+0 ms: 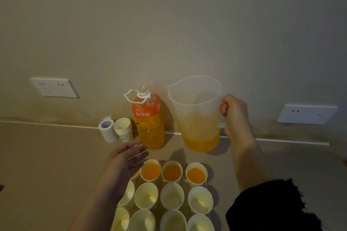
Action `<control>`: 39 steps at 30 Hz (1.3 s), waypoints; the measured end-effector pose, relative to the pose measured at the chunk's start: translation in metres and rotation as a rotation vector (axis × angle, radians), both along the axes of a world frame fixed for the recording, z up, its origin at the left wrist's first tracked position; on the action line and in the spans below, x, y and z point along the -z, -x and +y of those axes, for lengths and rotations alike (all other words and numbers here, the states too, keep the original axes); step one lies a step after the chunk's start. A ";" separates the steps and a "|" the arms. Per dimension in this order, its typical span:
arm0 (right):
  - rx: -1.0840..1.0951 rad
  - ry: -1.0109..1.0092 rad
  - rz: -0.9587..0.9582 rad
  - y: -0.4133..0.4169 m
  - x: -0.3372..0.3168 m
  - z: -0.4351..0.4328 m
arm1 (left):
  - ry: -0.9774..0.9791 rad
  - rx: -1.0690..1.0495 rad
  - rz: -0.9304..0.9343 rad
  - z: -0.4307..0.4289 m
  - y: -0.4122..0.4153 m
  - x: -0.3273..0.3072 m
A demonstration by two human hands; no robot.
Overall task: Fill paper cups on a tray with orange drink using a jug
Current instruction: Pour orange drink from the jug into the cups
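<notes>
Beige wall (169, 24) backs the surface (47, 155), where the jug (197, 118) (roughly a quarter full of orange drink) is upright just right of the bottle (148, 124). The right hand (234, 112) grips its handle, fingers (224, 108) curled round it. The left hand (129, 155) hovers with straight, spread fingers over the far-left cups (171, 195). The far row holds drink.

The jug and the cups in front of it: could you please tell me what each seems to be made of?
The jug looks like translucent frosted plastic: the orange drink and moulded scale marks show through its wall. The cups look like matte white paper, with thin rolled rims; whether they are coated inside I cannot tell.
</notes>
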State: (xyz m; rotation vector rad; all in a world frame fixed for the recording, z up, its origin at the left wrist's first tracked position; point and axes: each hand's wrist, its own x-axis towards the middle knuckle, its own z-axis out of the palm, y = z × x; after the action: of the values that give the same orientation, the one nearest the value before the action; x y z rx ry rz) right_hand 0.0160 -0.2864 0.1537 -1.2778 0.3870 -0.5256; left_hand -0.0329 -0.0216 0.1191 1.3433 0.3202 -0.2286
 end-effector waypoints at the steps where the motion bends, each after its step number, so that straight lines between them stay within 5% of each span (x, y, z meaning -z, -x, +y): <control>1: 0.014 -0.010 0.006 0.005 -0.004 0.003 | 0.003 0.021 -0.010 0.000 -0.002 -0.001; 16: 0.197 0.000 0.078 0.065 -0.023 0.071 | -0.021 0.322 -0.079 0.042 -0.039 -0.006; 39: 0.215 0.267 0.120 0.159 0.005 0.058 | -0.050 0.317 0.044 0.056 -0.025 0.036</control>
State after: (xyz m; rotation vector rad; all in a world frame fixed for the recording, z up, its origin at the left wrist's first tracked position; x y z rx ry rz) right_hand -0.1427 -0.2281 0.1487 -1.5392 0.5734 -0.7010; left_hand -0.0081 0.0341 0.0835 1.4372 0.1480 -0.5183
